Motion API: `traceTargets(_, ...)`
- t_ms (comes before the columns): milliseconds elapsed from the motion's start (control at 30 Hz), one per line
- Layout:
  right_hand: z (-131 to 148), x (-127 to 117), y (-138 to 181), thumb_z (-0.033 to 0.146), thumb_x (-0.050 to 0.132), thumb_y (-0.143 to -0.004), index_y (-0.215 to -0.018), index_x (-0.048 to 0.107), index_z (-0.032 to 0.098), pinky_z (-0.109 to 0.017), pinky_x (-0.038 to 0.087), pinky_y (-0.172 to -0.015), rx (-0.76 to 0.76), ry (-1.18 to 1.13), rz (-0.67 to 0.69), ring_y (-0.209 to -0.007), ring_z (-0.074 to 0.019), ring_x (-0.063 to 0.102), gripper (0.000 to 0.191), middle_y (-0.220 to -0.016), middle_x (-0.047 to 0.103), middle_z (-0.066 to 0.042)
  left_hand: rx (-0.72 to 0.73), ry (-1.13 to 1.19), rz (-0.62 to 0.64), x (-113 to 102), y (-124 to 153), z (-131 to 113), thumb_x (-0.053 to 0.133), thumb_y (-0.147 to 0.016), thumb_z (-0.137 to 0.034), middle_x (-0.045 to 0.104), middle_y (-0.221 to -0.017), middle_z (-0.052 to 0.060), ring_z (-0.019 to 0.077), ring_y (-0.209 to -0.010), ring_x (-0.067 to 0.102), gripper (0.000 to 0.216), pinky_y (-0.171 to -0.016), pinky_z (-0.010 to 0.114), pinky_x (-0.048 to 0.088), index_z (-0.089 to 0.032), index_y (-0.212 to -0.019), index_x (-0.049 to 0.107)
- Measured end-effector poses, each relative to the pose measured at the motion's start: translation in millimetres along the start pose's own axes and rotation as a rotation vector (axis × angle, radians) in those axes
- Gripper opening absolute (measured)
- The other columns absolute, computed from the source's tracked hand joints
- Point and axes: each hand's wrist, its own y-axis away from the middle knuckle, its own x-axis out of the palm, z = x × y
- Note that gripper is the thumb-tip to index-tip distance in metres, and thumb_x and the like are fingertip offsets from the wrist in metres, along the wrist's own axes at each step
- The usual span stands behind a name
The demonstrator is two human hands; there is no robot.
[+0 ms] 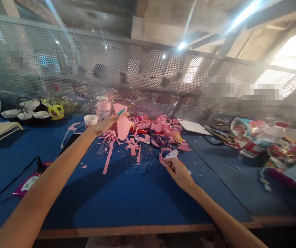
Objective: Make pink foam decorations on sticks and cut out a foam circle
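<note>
Left hand (112, 121) grips a flat cut pink sheet (124, 129) at far centre, slim teal object (121, 112) at its fingers, too small to identify; right hand (178, 169), nearer and to the right, has fingertips pinched on a thin curled pink strip (160, 158), just beside a small white lumpy object (173, 154). Beyond the right hand, pink scrap heap (160, 124) on blue tabletop (137, 203); white cup (90, 119) and clear pink-lidded bottle (103, 109) sit left of it.
</note>
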Motion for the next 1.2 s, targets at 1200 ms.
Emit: traceTargets(1200, 39, 59, -181, 0.009, 0.056, -0.074, -0.094, 0.061, 0.006, -0.048, 0.033, -0.09, -0.263, 0.188, 0.167, -0.108, -0.0344, 0.046, 0.021, -0.104, 0.06, -0.022, 0.016, -0.029, 0.262, 97, -8, 59, 0.077, -0.052, -0.028, 0.057, -0.119, 0.009, 0.0226, -0.112, 0.05, 0.062, -0.098, 0.035, 0.035, -0.016, -0.109, 0.055)
